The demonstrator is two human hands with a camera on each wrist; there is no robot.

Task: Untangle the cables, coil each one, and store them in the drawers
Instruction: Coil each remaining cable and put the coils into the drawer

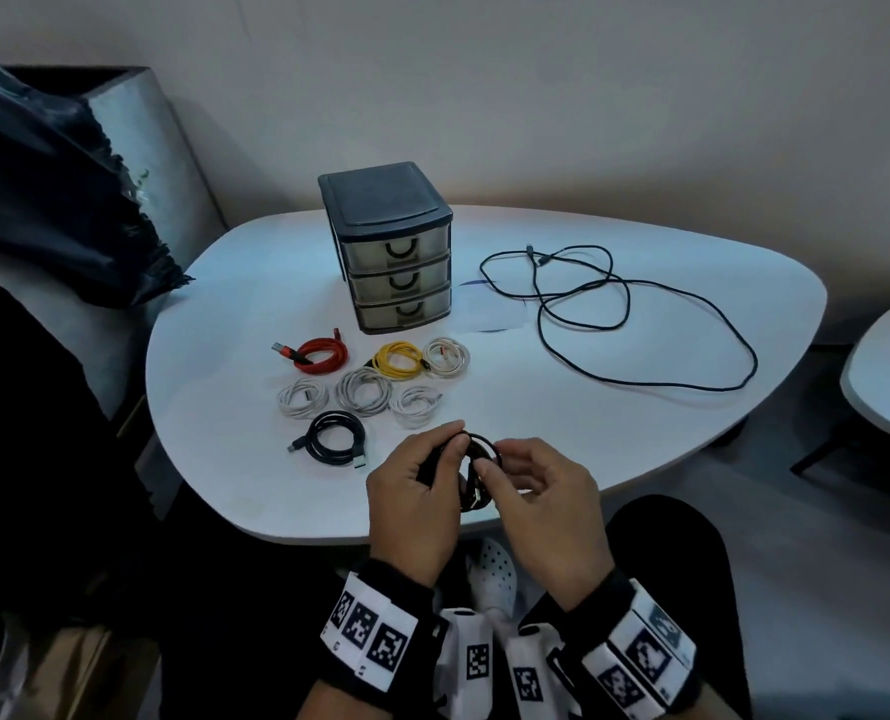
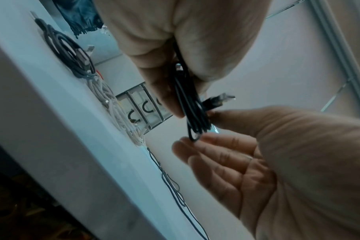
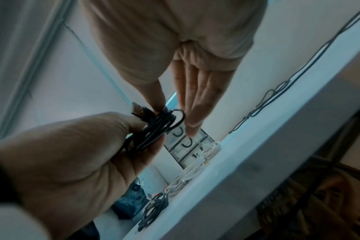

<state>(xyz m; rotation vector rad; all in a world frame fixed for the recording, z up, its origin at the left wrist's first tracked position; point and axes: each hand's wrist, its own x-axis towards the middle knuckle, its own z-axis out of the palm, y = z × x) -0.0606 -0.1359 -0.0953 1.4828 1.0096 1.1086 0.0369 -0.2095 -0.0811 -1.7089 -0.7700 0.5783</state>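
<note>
- Left hand [image 1: 413, 504] grips a coiled black cable [image 1: 476, 472], lower centre of the head view, above the table's [image 1: 640, 433] near edge.
- Right hand [image 1: 541, 504] pinches the same coil with thumb and forefinger; its other fingers are extended.
- Drawer unit [image 1: 388, 246], centre frame, all three drawers closed.
- Loose black cable [image 1: 635, 314] lies uncoiled, right of the drawer unit.

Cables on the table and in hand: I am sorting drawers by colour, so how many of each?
Black: 3
White: 4
Red: 1
Yellow: 1
Total: 9
</note>
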